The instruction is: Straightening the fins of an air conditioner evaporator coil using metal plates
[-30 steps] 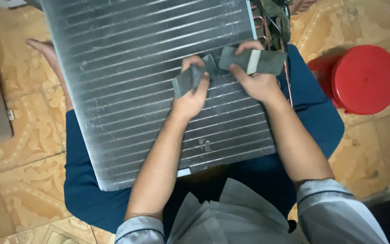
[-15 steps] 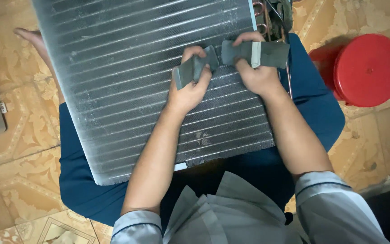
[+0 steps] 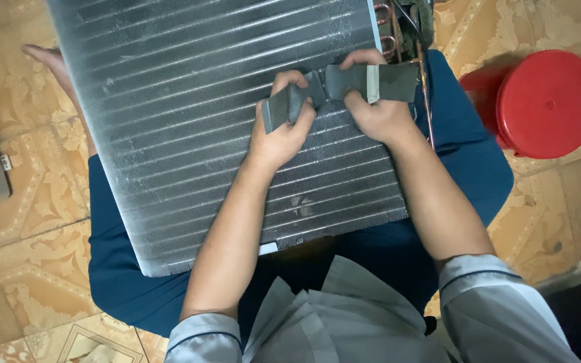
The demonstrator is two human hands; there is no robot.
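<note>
Both hands pinch a dark grey, floppy strip of foam tape [image 3: 334, 91] stretched between them: the left hand [image 3: 284, 131] clenches its curled end, the right hand [image 3: 378, 111] grips the flatter end. The strip hangs just above a large silver finned metal coil panel [image 3: 196, 114] resting across the person's blue-trousered lap [image 3: 465, 161]. It looks light, soft, probably sticky; the ends suit holding. A round red plastic stool [image 3: 549, 104] stands nearby.

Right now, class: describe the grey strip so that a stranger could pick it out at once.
Find the big ribbed metal panel lying across the person's lap. Near its upper right corner, the left hand and right hand hold a dark grey strip between them. Unlike the shiny panel, it is dull, soft and bent.
</note>
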